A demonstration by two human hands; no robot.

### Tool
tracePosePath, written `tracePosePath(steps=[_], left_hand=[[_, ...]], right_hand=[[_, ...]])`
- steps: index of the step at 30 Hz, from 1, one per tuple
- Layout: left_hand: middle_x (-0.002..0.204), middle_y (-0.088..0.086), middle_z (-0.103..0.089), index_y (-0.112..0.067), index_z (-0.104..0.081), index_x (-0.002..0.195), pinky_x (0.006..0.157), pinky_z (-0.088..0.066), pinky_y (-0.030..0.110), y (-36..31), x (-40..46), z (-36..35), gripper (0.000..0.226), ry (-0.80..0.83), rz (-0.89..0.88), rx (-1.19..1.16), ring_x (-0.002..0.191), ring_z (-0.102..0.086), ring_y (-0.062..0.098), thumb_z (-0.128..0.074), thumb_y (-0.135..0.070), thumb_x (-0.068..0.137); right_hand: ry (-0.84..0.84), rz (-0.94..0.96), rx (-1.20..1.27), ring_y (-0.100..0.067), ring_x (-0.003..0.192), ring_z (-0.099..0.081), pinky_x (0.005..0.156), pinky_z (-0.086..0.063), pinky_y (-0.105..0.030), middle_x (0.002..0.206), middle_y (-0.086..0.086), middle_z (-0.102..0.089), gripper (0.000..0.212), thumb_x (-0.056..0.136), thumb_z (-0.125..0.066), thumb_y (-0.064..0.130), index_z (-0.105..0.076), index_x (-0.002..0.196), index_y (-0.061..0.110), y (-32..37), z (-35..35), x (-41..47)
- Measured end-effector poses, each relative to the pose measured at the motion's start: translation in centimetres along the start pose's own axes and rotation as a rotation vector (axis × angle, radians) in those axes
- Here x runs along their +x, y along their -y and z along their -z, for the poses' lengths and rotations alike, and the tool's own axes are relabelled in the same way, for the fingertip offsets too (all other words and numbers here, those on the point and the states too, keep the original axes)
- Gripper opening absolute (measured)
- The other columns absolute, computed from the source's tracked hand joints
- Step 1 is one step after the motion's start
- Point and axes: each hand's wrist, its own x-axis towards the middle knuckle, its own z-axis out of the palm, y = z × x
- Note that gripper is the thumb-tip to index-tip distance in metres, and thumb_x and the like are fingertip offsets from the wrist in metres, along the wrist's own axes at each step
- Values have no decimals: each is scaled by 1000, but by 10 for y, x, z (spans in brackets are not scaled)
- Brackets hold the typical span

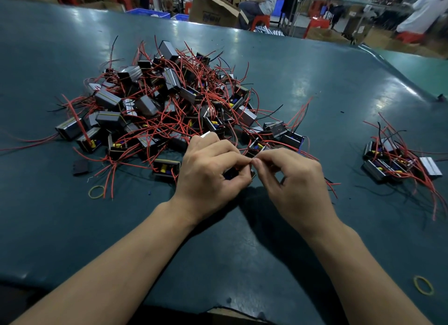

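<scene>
We record a dark teal matted worktable (278,87). At eleven o'clock from the hands lies a large heap of grey metal-cased modules with red wires (169,101). At three o'clock, well apart, sits a smaller cluster of like modules (397,162). The left hand (208,174) curls round one small dark module (231,175), held just above the table at six o'clock of the heap. The right hand (291,181) pinches its upper edge, fingers curled. A yellow rubber band (96,192) lies at nine o'clock.

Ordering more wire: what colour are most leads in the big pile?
Mostly red leads, a few black; head view.
</scene>
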Motion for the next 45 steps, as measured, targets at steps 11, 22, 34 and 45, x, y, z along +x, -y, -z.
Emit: tracePosePath(steps=[11, 22, 34, 45], left_hand=[[73, 0, -68, -11, -79, 80, 66, -42, 45, -1, 1, -3, 9, 13, -62, -21, 66, -54, 26, -74, -17, 83], [75, -2, -67, -13, -79, 83, 74, -42, 40, 2, 1, -4, 6, 26, 57, -93, 72, -52, 22, -75, -15, 79], [73, -4, -67, -15, -79, 80, 69, -40, 41, 2, -1, -4, 6, 21, -73, -2, 69, -52, 23, -73, -16, 80], [76, -2, -68, -13, -78, 82, 67, -39, 39, -4, 3, -3, 11, -87, -218, 133, 67, -51, 26, -72, -21, 86]], right_hand=[[78, -809, 636, -6, 41, -34, 38, -28, -19, 45, 9, -43, 30, 91, -54, 6, -58, 62, 12, 13, -8, 3], [139, -580, 637, -11, 51, -57, 42, -46, -23, 62, 4, -62, 10, 86, -72, 18, -69, 76, 16, 2, 8, 3], [116, 84, -55, -19, 62, -55, 57, -48, -35, 73, -4, -62, 8, 87, -71, 9, -69, 81, 3, -12, 13, 4], [-2, -1031, 812, -6, 33, -31, 31, -22, -16, 45, 1, -42, 37, 88, -48, 6, -49, 52, 13, 23, -4, 10]])
